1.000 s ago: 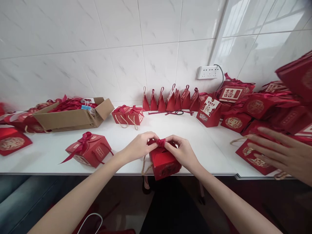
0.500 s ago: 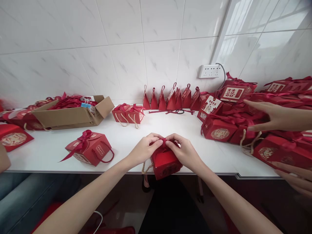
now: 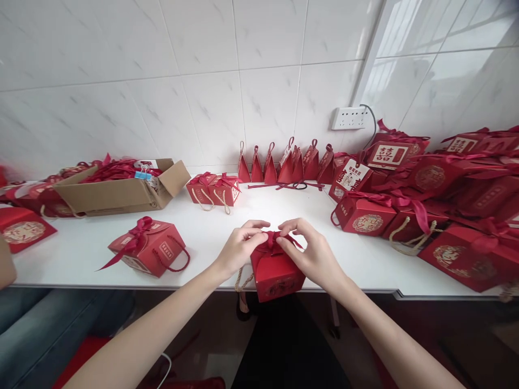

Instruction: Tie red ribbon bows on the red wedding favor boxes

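A red gift box (image 3: 278,273) sits at the front edge of the white table, its near side slightly over the rim. A dark red ribbon bow (image 3: 272,241) is on its top. My left hand (image 3: 242,247) pinches the bow's left part between thumb and fingers. On the other side, my right hand (image 3: 310,248) has its thumb and forefinger on the right part of the ribbon, whose loose end shows beside the fingers. A twisted cord handle (image 3: 243,280) hangs at the box's left side.
A finished-looking red box with bow (image 3: 148,246) stands to the left. Behind it are an open carton (image 3: 117,194) of ribbons and two small boxes (image 3: 213,189). Several triangular boxes (image 3: 286,165) line the wall. Red boxes are piled right (image 3: 458,254). A person's jeans (image 3: 52,324) show lower left.
My right hand has shifted slightly right and its fingers have loosened, showing more of the bow. The other person's hands at the right have left the view.
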A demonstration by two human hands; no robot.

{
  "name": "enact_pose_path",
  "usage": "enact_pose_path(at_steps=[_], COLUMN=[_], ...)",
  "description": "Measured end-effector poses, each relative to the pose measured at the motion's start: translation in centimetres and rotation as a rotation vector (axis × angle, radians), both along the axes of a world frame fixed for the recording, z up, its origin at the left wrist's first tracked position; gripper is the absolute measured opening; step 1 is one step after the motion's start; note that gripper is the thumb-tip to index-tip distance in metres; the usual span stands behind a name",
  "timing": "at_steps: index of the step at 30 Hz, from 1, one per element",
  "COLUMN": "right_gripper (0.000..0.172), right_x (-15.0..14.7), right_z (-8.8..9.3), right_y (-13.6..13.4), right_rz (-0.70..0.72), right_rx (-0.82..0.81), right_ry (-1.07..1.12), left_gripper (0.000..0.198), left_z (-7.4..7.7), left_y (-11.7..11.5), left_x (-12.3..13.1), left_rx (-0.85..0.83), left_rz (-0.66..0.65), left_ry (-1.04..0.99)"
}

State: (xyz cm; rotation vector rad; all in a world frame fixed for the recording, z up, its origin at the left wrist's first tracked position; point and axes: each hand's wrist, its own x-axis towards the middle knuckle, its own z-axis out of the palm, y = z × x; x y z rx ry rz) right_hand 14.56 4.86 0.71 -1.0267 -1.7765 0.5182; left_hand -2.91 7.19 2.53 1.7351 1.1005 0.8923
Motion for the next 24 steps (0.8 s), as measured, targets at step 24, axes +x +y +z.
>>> enact_pose_path(at_steps=[24], right_gripper=[0.020], right_x=[1.1], right_z=[0.8], right_y=[-1.4], right_rz=[-0.183], right_rx=[0.693], right_ry=[-0.653], left_gripper=[0.031], left_z=[-0.9], left_y=[-1.1], left_x=[-0.1], left_rx=[0.014], left_rz=[0.089], left_ry=[-0.106])
